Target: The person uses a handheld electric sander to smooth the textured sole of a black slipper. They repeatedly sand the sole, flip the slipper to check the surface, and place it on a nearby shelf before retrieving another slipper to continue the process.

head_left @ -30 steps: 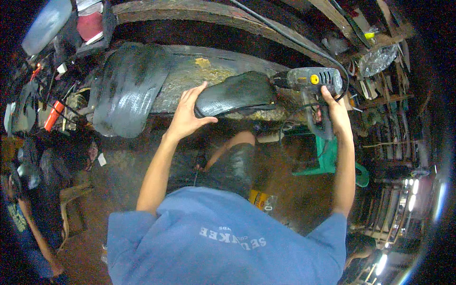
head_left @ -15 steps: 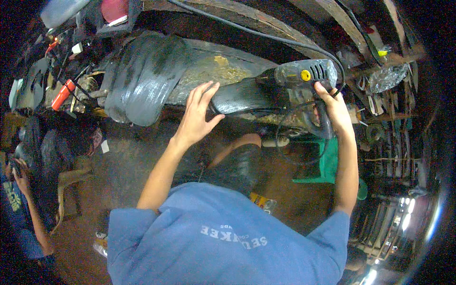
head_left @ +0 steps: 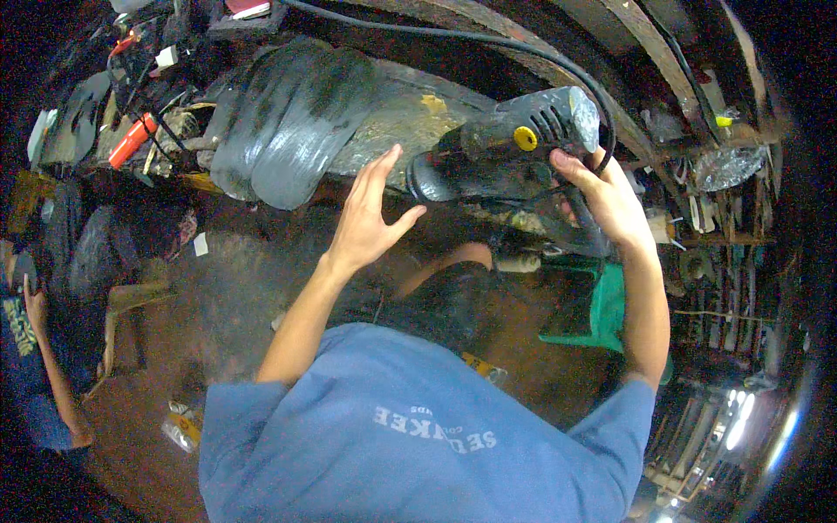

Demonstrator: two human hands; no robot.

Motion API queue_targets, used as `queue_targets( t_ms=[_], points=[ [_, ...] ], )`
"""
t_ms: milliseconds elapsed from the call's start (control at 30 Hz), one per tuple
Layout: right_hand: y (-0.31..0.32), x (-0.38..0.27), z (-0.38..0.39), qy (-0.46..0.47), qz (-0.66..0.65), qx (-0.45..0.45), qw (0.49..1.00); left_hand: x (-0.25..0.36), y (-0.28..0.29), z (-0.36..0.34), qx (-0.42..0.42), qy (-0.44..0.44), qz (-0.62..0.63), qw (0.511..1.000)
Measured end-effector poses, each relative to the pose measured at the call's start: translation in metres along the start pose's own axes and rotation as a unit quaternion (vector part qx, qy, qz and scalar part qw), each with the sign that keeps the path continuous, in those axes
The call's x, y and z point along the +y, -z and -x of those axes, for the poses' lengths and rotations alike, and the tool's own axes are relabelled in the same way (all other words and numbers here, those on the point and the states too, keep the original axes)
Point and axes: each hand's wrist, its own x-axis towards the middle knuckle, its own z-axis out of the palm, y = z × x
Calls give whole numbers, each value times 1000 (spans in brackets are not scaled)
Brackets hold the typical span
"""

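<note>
My right hand (head_left: 610,196) grips the rear of a bulky corded power tool (head_left: 545,122), its thumb on the housing beside a yellow round button. Vents show on the housing, and the handle is partly hidden. A dark rounded front end (head_left: 425,179) points toward my left hand (head_left: 366,213). That hand is open, thumb apart from the fingers, close around this end; I cannot tell whether it touches. Behind both lies a worn work surface (head_left: 397,122) with a yellowish patch. Shiny black wavy sheets (head_left: 288,122) drape over its left part.
A thick cable (head_left: 453,37) arcs over the tool. Left on the bench is an orange-red cylinder (head_left: 132,139) among clutter. Below stands a green plastic chair (head_left: 602,309). Another person's arm (head_left: 57,375) shows at far left. Slatted racks line the right.
The power tool has turned, so its broad black front now looks like a short rounded end. My left hand has shifted slightly right, fingers straighter. The view has moved a little.
</note>
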Motion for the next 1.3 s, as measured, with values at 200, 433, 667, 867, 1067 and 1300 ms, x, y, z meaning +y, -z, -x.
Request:
queue_targets(
  t_ms=[200,433,667,867,1067,1300],
  points=[
    [-7,-20,15,36,51,-53,997,2,5,-1,-2,4,-9,1000],
    [1,-12,37,126,132,-77,980,1,7,-5,13,-39,14,999],
    [26,10,65,14,100,6,995,5,-3,-6,13,-16,29,999],
    [53,58,70,-55,8,106,993,6,-9,-10,5,0,18,1000],
    [71,98,66,-93,-55,185,977,11,-13,-23,-4,4,63,998],
    [71,103,47,-85,-75,176,978,18,-19,-57,-57,-56,-62,995]
  ],
)
